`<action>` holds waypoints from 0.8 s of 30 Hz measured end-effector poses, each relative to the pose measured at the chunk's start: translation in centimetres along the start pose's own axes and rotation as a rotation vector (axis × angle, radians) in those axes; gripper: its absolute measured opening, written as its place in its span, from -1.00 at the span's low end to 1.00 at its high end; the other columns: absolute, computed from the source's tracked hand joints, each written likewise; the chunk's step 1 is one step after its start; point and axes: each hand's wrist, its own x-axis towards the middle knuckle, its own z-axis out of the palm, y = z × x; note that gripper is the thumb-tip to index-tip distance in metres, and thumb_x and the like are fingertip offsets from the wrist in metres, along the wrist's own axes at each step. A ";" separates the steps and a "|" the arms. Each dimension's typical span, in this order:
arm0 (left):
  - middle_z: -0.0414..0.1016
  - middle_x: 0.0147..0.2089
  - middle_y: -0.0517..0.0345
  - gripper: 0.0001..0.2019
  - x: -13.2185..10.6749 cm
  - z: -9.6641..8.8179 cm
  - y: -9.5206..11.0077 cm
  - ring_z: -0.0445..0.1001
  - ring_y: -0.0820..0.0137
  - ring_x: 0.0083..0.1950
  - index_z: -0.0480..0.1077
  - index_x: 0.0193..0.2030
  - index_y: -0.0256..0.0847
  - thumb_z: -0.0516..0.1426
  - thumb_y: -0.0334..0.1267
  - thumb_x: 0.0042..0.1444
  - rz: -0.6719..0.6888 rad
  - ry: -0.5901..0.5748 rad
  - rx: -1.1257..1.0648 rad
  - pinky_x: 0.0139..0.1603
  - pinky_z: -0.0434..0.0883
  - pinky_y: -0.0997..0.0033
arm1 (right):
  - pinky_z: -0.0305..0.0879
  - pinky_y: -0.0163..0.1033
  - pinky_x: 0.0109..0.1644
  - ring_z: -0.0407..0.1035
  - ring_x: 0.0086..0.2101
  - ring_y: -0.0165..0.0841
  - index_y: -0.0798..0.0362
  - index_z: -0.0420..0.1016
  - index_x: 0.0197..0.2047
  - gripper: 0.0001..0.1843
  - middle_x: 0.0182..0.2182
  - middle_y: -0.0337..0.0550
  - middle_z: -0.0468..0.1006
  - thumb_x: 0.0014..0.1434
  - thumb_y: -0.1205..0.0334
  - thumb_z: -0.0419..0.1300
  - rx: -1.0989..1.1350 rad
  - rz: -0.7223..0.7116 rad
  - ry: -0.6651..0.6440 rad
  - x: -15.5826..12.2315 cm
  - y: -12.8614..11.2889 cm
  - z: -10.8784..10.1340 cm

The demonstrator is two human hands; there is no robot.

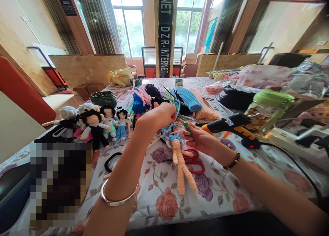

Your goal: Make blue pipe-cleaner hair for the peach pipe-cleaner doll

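My left hand [164,113] is closed above the table, its back towards me, with a blue pipe cleaner [178,107] at its fingers; the fingertips are partly hidden. The blue strand loops down towards a peach pipe-cleaner doll [177,157], which has blue on its head and long coiled limbs. In my right hand [202,137], between thumb and fingers, is a small green lighter [187,128], held upright just above the doll. Red-handled scissors [197,166] lie partly under the doll, their blades mostly hidden.
To the right, a black-and-orange glue gun [228,124] rests with its cable trailing, near a green-lidded jar [272,100]. Finished dolls [95,123] sit at the left. Bundles of blue pipe cleaners [189,99] and peach pipe cleaners [205,109] lie behind my hands.
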 end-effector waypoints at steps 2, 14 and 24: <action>0.44 -0.24 0.14 -0.83 -0.1 0.0 0.0 0.30 0.50 -0.37 0.42 -0.40 -0.29 0.03 -0.52 -0.01 0.003 0.004 -0.011 -0.27 0.29 0.49 | -0.11 -0.48 -0.61 0.05 -0.60 -0.58 -0.05 0.24 -0.29 -0.63 -0.51 -0.38 0.30 -0.06 0.12 0.36 -0.010 -0.018 0.004 0.0 0.0 0.0; 0.47 -0.28 0.16 -0.84 0.3 0.2 -0.4 0.33 0.47 -0.30 0.44 -0.41 -0.27 0.05 -0.50 -0.02 0.033 0.022 -0.009 -0.29 0.27 0.50 | 0.01 -0.43 -0.56 0.18 -0.52 -0.52 -0.06 0.36 -0.20 -0.63 -0.51 -0.35 0.31 -0.03 -0.01 0.32 -0.215 -0.182 0.048 -0.4 0.4 0.7; 0.49 -0.19 0.12 -0.83 0.2 0.1 -0.3 0.34 0.48 -0.31 0.48 -0.30 -0.28 0.06 -0.47 0.03 -0.025 -0.036 -0.011 -0.36 0.23 0.51 | 0.06 -0.40 -0.52 0.27 -0.47 -0.50 -0.09 0.33 -0.21 -0.66 -0.44 -0.34 0.33 0.01 -0.04 0.28 -0.363 -0.287 0.097 -0.4 0.6 1.0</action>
